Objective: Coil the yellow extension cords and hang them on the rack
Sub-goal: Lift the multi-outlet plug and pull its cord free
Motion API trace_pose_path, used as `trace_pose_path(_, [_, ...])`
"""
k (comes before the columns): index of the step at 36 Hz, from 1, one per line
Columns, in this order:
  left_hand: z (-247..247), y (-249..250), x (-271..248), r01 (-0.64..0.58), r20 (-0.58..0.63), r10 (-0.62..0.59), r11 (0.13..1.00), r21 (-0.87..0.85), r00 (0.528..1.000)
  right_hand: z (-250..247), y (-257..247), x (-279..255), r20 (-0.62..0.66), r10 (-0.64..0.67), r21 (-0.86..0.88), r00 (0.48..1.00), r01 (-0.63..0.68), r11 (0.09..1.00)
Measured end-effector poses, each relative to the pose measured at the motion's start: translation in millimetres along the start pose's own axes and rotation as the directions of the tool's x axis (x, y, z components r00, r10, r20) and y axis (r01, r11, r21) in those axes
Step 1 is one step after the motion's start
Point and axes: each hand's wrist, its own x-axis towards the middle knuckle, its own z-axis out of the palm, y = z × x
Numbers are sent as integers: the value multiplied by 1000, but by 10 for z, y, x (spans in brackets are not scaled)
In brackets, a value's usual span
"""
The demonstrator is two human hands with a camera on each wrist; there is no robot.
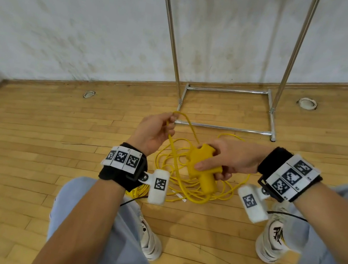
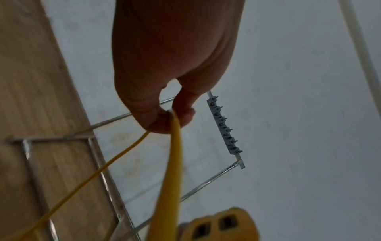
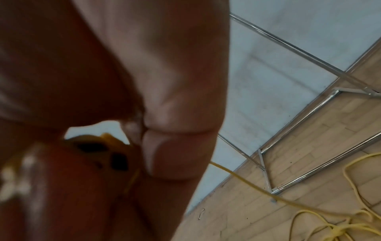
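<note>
Head view. The yellow socket block (image 1: pixel 202 170) is taken as landmark. It is gripped by the right hand (image 1: pixel 223 157), with thumb and fingers curled round its middle, and is held above the wooden floor (image 1: pixel 38 126). A strand of the yellow extension cord (image 1: pixel 183 190) is pinched between thumb and fingers of the left hand (image 1: pixel 155 131), up and to the left of the block; a loop is seen arching from that hand toward the block's top. The remaining cord is spread in loose, uncoiled loops on the floor under and around the block. The chrome rack (image 1: pixel 224 128) is stood beyond the block, against the white wall (image 1: pixel 72 20); no cord is hung on it. Two white shoes (image 1: pixel 149 238) are placed nearer than the block. Marker-tagged wristbands (image 1: pixel 125 158) are worn on both wrists.

Left wrist view. The left hand (image 2: pixel 164 73) is shown closed on the cord (image 2: pixel 175 163), which runs down toward the socket block (image 2: pixel 218 226) at the lower edge. The rack's top bar with a grey hook strip (image 2: pixel 224 127) is seen beyond.

Right wrist view. The right hand (image 3: pixel 144 97) is wrapped round the socket block (image 3: pixel 98 146), largely hidden and blurred. Cord (image 3: pixel 309 210) is trailed to the floor beside the rack base (image 3: pixel 309 176).
</note>
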Motion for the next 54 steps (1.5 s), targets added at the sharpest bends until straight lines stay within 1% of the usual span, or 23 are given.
trace_pose_path(2, [-31,34,-14,-68,12,67,996,65,998,-5,44,29,-53,-33,20,998,35,999])
trace_pose_path(3, [-41,49,-33,-102,20,101,988,116,995,-24,63,50,-101,-50,46,994,55,997])
trace_pose_path(4, [-49,59,-54,-138,25,135,974,180,990,-48,78,62,-164,-62,75,984,75,994])
trace_pose_path(6, [-58,59,-99,-202,42,199,928,312,979,-107,98,87,-304,-87,132,949,133,982])
trace_pose_path(8, [-70,42,-128,-260,65,257,869,422,964,-156,103,118,-434,-136,177,890,232,956])
trace_pose_path(11, [-68,19,-164,-325,97,321,798,508,942,-175,93,181,-598,-223,219,770,424,879])
trace_pose_path(13, [-55,10,-186,-358,119,352,759,544,928,-173,90,209,-659,-276,197,700,514,835])
trace_pose_path(15, [-45,-3,-202,-391,160,369,723,569,916,-148,64,208,-683,-324,133,655,548,826])
trace_pose_path(16, [-40,-14,-210,-407,184,373,708,578,910,-121,38,201,-683,-349,92,642,550,830])
trace_pose_path(18, [-28,-28,-234,-433,224,376,684,588,899,-59,-6,185,-664,-385,42,641,546,837])
trace_pose_path(21, [-16,-45,-262,-463,270,381,643,610,884,3,-15,182,-603,-415,-1,681,520,854])
trace_pose_path(23, [-16,-53,-265,-475,280,391,623,621,877,41,-19,178,-575,-409,-12,709,492,870])
trace_pose_path(26, [-16,-53,-265,-478,271,405,599,642,873,81,-30,172,-562,-396,-26,726,463,886])
trace_pose_path(28, [0,-45,-283,-478,273,407,589,652,872,99,-37,162,-543,-400,-31,738,459,888])
trace_pose_path(31, [22,-39,-313,-482,289,397,579,658,871,123,-42,147,-489,-405,-7,772,461,887])
trace_pose_path(33, [17,-41,-314,-493,302,400,576,652,866,150,-44,144,-469,-413,11,781,472,881])
trace_pose_path(35, [-4,-59,-282,-489,302,395,574,657,868,181,-43,147,-476,-414,10,776,476,880])
trace_pose_path(40, [-29,-98,-235,-452,273,367,614,647,889,189,-43,175,-524,-395,6,755,467,884])
trace_pose_path(44, [-37,-62,-212,-390,192,349,687,613,917,99,-16,205,-480,-373,2,794,426,905])
trace_pose_path(47, [-67,-6,-204,-334,177,283,798,503,943,64,4,218,-451,-356,27,818,412,911])
trace_pose_path(50, [-68,14,-222,-333,217,263,849,410,940,74,10,226,-463,-391,-2,795,440,898])
trace_pose_path(52, [-56,7,-241,-358,215,294,849,389,931,107,4,223,-483,-425,-27,766,472,881])
trace_pose_path(54, [-54,-5,-241,-370,180,324,836,405,929,143,-5,227,-519,-446,-34,729,504,863])
